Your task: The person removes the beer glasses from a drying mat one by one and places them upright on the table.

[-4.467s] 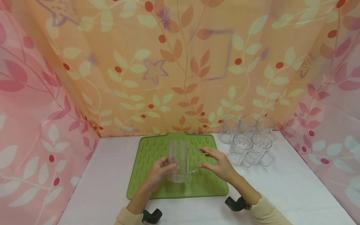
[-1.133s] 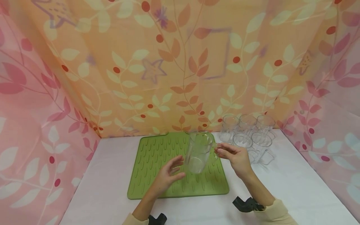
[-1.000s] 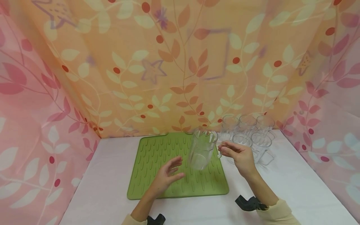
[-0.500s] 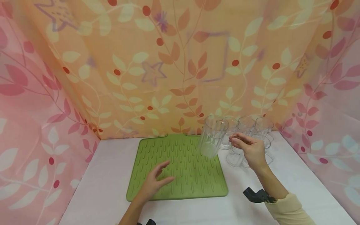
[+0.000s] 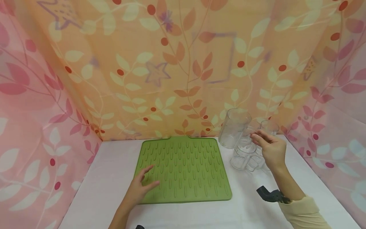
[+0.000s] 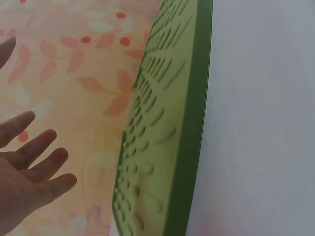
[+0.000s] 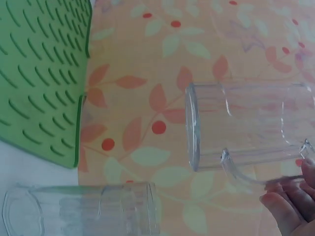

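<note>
My right hand [image 5: 273, 151] pinches the handle of a clear mug [image 5: 233, 127]. It holds the mug slightly tilted, off the mat's right side and in front of some standing clear mugs [image 5: 243, 157]. In the right wrist view, the fingers [image 7: 283, 209] are on the handle of the held mug [image 7: 246, 125], whose base appears clear of any surface. My left hand [image 5: 140, 186] hovers over the left front part of the green ridged mat [image 5: 186, 171], fingers apart and holding nothing. The left wrist view also shows those spread fingers [image 6: 44, 162].
Several clear mugs stand grouped on the white table [image 5: 200, 216] at the back right, partly hidden by the held mug and my right hand. One standing mug [image 7: 83, 211] appears low in the right wrist view. Patterned cloth [image 5: 183, 70] walls the back and sides.
Earlier my left hand held the mug over the mat. My right hand took its handle and carried it right and back towards the other mugs. The left hand let go and drew left.
</note>
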{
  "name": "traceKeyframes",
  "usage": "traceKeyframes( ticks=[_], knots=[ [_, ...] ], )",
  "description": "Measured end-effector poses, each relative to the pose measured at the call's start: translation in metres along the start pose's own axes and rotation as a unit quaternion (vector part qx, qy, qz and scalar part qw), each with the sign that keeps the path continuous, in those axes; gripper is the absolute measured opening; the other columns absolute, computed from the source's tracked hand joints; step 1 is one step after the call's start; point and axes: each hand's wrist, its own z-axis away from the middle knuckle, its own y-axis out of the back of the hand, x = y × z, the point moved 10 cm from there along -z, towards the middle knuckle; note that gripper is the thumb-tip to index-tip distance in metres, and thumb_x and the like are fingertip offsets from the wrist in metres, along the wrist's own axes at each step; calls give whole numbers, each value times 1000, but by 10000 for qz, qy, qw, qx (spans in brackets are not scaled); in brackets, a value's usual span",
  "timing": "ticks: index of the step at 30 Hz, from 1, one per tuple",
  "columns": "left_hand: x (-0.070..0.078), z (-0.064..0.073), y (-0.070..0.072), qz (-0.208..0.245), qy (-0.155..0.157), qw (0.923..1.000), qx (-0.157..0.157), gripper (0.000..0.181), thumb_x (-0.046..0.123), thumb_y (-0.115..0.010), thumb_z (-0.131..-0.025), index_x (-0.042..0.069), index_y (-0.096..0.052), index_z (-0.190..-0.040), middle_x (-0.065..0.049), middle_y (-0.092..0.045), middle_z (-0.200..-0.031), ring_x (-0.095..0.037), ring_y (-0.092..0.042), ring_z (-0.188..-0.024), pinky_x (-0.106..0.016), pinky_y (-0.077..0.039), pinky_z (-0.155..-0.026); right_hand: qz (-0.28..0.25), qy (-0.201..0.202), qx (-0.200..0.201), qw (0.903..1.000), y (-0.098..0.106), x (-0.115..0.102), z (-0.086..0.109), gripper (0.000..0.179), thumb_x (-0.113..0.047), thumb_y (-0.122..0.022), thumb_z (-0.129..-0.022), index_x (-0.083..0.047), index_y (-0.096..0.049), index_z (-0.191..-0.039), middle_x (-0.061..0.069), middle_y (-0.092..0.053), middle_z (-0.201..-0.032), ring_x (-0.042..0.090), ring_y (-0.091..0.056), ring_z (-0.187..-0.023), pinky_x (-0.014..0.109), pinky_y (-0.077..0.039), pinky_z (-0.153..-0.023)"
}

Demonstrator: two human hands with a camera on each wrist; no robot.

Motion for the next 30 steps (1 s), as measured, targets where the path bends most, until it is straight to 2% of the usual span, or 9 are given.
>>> traceKeyframes(
  ticks=[6, 11, 14, 17, 22, 30],
  knots=[
    [-13, 8, 17, -630, 236, 9976, 187, 77, 36, -75, -84, 14, -38, -148, -18, -35, -155, -44, -30, -143, -65, -29, -113, 214, 70, 444, 9988, 23, -1, -6, 30, 6, -72, -81, 17, -66, -109, -9, -76, -79, 2, -73, -70, 16, -57, -66],
    [-24, 14, 30, -1097, 333, 9928, 351, 84, 40, -77, -82, 11, -36, -149, -22, -34, -153, -47, -31, -141, -68, -31, -109, 190, -150, 783, 9966, 47, 3, -8, 28, 3, -72, -83, 10, -69, -109, -7, -75, -80, 1, -72, -71, 14, -56, -66],
    [-30, 15, 34, -1203, 431, 9914, 284, 89, 41, -77, -81, 9, -32, -150, -22, -28, -155, -46, -26, -143, -68, -27, -112, -182, -187, 982, 9948, 63, 4, -9, 27, 7, -71, -82, 8, -70, -109, -5, -75, -81, 3, -73, -70, 15, -56, -65],
    [-38, 17, 37, -1368, 580, 9888, 141, 95, 43, -78, -80, 6, -27, -151, -24, -24, -156, -48, -22, -144, -68, -24, -113, -288, -7, 1108, 9934, 76, 1, -10, 29, 9, -72, -80, 8, -70, -109, -4, -76, -82, 4, -73, -70, 16, -56, -64],
    [-47, 19, 37, -1727, 683, 9826, -69, 102, 41, -81, -76, 1, -25, -151, -30, -25, -155, -52, -25, -142, -68, -26, -111, -439, 238, 1381, 9892, 97, -1, -12, 31, 8, -75, -77, 7, -71, -108, -3, -76, -80, 5, -73, -67, 17, -56, -61],
    [-63, 22, 34, -1898, 819, 9780, -294, 109, 41, -83, -73, -7, -22, -150, -35, -25, -153, -54, -26, -140, -67, -27, -112, -854, -171, 1803, 9797, 129, 5, -12, 33, 9, -78, -73, 11, -71, -105, 2, -75, -77, 8, -73, -64, 19, -57, -61]
  ],
)
